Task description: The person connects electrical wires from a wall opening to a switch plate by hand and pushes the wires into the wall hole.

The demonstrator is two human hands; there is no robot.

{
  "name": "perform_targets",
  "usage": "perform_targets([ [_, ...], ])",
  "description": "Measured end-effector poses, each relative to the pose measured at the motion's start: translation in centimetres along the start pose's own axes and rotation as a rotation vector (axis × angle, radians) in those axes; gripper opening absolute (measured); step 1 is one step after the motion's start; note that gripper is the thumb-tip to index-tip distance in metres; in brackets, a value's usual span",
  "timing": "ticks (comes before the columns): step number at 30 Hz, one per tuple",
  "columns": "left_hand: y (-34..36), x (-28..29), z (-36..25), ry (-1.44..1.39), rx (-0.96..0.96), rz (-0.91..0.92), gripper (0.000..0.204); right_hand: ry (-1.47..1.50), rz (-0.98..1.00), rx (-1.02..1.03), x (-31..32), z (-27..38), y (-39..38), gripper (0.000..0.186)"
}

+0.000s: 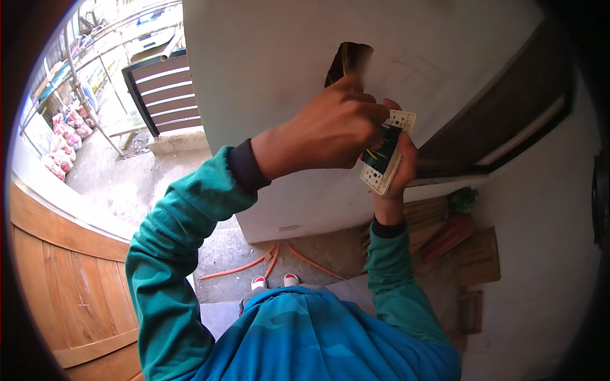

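My left hand [337, 124] is raised just below a rough rectangular hole [337, 66] in the white wall, its fingers curled closed over the left side of a cream switch or socket mounting frame [381, 180]; what they pinch is hidden. My right hand [403, 162] grips that frame from behind and the right, thumb along its edge, holding it tilted. The frame has a dark open middle where yellow-green wire [373, 153] shows. A blurred yellowish strand is in the hole above my left fingers.
An open wooden door [70, 286] is at left; outside are a slatted gate [162, 95], poles and sacks [63, 146]. Orange conduits [305, 260] lie by my feet. A dark-framed opening [489, 127] is at right, above leaning planks and cardboard [480, 257].
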State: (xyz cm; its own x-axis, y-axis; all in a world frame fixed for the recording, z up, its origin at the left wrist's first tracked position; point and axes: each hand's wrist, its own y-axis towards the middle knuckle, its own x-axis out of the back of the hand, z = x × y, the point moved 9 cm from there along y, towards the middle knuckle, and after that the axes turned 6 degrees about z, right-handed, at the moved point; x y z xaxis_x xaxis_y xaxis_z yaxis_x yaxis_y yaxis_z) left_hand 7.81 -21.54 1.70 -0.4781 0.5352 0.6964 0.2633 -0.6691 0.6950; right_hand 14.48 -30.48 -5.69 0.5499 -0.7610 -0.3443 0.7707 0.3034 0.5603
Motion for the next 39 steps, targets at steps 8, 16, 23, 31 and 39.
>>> perform_targets([
  [8,-0.1,1.6,3.0,-0.336,0.120,-0.062,0.009,0.044,0.092,0.028,0.3,-0.3,0.6,0.071],
  [16,0.7,-0.1,3.5,-0.363,0.153,0.139,0.009,-0.060,0.188,0.097,-0.8,0.6,0.8,0.075],
  [23,1.0,-0.8,3.2,-0.364,0.064,0.137,0.006,-0.104,0.115,0.069,-0.8,0.2,0.3,0.072],
  [31,-5.7,-0.2,8.7,-0.813,0.816,-0.371,0.017,0.019,0.058,0.099,1.3,1.1,0.6,0.065],
  [39,-8.7,-9.9,6.3,-1.683,1.004,-0.502,0.021,0.027,0.177,0.146,1.7,1.1,0.3,0.068],
])
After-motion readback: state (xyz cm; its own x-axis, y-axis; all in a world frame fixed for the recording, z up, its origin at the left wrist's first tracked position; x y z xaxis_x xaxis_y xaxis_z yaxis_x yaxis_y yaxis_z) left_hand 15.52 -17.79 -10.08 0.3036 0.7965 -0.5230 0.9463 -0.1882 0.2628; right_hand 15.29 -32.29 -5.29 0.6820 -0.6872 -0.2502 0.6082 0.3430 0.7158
